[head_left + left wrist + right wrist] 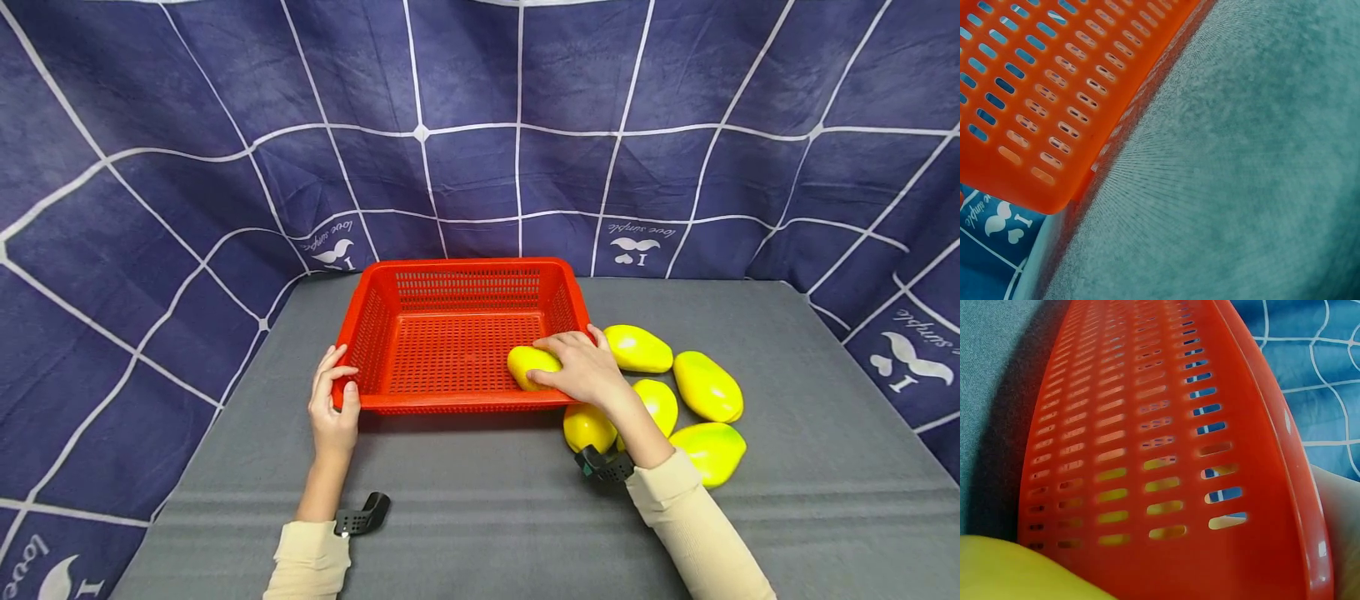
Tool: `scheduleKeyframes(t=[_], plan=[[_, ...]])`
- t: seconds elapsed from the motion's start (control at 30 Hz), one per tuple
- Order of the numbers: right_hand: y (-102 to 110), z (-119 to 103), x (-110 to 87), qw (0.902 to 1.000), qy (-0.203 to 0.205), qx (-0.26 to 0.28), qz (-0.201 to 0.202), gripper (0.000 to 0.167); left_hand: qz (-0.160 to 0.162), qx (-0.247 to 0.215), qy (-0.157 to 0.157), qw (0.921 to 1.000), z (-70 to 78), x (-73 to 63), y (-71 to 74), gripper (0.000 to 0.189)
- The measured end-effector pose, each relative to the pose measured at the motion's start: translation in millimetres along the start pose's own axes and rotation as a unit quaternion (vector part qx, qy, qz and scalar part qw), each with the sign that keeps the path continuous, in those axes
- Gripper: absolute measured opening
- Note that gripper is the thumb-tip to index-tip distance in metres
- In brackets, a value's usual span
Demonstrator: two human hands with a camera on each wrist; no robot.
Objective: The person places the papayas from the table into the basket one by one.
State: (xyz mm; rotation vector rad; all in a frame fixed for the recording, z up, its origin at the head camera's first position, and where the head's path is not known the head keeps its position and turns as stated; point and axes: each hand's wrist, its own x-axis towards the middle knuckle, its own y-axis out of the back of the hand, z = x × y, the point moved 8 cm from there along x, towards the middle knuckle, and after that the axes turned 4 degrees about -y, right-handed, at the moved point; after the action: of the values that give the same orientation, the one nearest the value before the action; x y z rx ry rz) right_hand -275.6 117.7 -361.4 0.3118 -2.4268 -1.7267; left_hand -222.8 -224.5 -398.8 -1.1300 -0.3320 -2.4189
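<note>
A red plastic basket [465, 403] with slotted walls sits on the grey cloth. My left hand [334, 417] grips its front left corner, fingers over the rim and thumb at the front. Over the front right corner, my right hand [585, 369] holds a yellow mango [529, 365] inside the basket, its fingers and thumb around the fruit's right end. Yellow shows through the slots of the basket wall [1110, 431] in the right wrist view. The left wrist view has the basket's outer wall [1054, 106], with the left hand out of sight.
Several more yellow mangoes lie right of the basket, one mango [588, 427] close against its front right corner and another mango [708, 386] farther out. A blue curtain [465, 167] with white lines hangs behind the grey cloth [480, 508].
</note>
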Motion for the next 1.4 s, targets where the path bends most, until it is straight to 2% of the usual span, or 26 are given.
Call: scheduleKeyframes(t=[0.13,0.3,0.47,0.77,1.1,1.23,1.4], plan=[[-0.1,0.2,-0.4,1.0000,0.001,0.005,0.000,0.052,0.001,-0.001,0.000,1.0000,-0.5,-0.9,0.1,0.018],[4.6,2.1,-4.5,0.9974,0.002,0.056,0.045,0.044,0.000,0.000,0.001,1.0000,-1.1,-1.1,0.0,0.018],[12.5,6.4,-14.9,0.9891,-0.004,0.113,0.094,0.039,0.001,0.001,0.002,1.0000,0.2,-0.7,0.3,0.017],[26.0,25.6,-42.8,0.9718,-0.018,0.176,0.156,0.035,0.001,0.001,-0.002,1.0000,2.0,-0.7,0.2,0.017],[44.9,53.3,-89.7,0.9621,-0.025,0.162,0.218,0.033,0.001,0.000,-0.004,1.0000,1.6,-0.5,-0.1,0.017],[47.2,68.8,-111.4,0.9585,-0.054,0.156,0.232,0.034,0.000,0.001,-0.002,1.0000,0.8,-1.6,0.2,0.017],[47.0,92.0,-136.5,0.9510,-0.119,0.151,0.242,0.037,0.001,0.004,-0.002,1.0000,1.1,-1.4,0.4,0.017]])
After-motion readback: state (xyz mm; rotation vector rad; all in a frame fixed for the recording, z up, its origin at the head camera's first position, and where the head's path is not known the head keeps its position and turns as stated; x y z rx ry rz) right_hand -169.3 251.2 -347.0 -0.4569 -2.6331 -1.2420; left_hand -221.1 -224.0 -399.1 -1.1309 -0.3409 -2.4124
